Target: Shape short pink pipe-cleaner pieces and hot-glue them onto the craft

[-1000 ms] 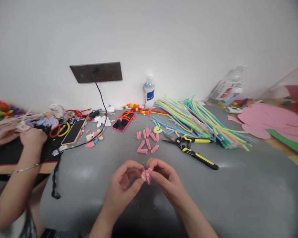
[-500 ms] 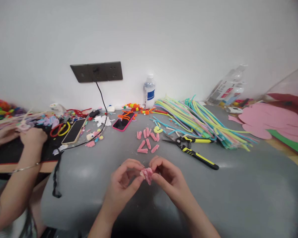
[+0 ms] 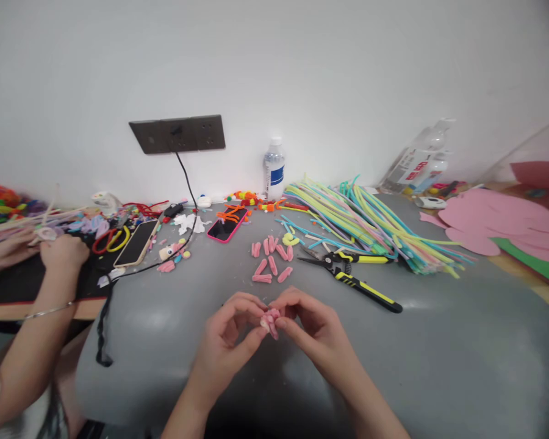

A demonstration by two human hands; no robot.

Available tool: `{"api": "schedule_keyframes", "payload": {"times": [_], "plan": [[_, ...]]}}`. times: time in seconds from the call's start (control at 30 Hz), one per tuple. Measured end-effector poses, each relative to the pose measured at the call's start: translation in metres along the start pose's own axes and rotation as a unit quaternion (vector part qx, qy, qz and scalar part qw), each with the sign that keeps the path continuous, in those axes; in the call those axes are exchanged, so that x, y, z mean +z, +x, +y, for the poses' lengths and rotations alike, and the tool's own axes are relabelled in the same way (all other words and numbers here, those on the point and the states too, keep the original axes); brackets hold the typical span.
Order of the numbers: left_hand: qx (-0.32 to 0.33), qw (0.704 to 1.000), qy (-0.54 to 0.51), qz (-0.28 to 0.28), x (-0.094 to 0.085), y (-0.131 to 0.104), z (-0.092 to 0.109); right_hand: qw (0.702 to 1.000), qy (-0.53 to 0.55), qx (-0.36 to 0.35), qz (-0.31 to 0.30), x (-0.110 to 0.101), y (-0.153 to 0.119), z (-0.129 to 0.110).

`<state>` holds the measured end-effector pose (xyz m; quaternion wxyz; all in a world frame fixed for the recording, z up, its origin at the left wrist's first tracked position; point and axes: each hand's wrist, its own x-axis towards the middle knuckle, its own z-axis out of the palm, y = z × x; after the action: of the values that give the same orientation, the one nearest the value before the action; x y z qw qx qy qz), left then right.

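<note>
Pink fuzzy cluster [image 3: 270, 321] held between two hands

You hold the cluster up in front of you, above the near part of the grey desk [image 3: 439, 341]. Your left hand [image 3: 231, 332] pinches its left side between thumb and fingers; your right hand [image 3: 308, 326] pinches the right side, fingertips curled in. A pale patch shows on the cluster's left edge.

Just beyond your hands lie short pink strips [image 3: 273, 266], some side by side, some at angles. To their right, cutters [image 3: 370, 294] with black and yellow handles point their blades toward the strips. Yellow curled pieces [image 3: 291, 239] rest behind the strips.

Farther back, orange stems [image 3: 231, 213] lie across a pink-edged phone [image 3: 222, 230], left of a long pastel bundle of fuzzy stems [image 3: 375, 225]. A clear bottle [image 3: 275, 164] stands upright near the white wall [image 3: 302, 73].
</note>
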<state>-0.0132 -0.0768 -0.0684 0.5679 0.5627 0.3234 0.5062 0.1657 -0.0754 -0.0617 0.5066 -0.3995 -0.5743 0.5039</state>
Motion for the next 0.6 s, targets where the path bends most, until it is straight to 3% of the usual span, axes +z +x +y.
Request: {"api": "schedule_keyframes", "payload": {"times": [0.6], "plan": [[-0.004,1.000,0.030,0.006,0.001,0.002,0.001,0.997,-0.071,0.034,0.018,0.000,0.002,-0.011]]}}
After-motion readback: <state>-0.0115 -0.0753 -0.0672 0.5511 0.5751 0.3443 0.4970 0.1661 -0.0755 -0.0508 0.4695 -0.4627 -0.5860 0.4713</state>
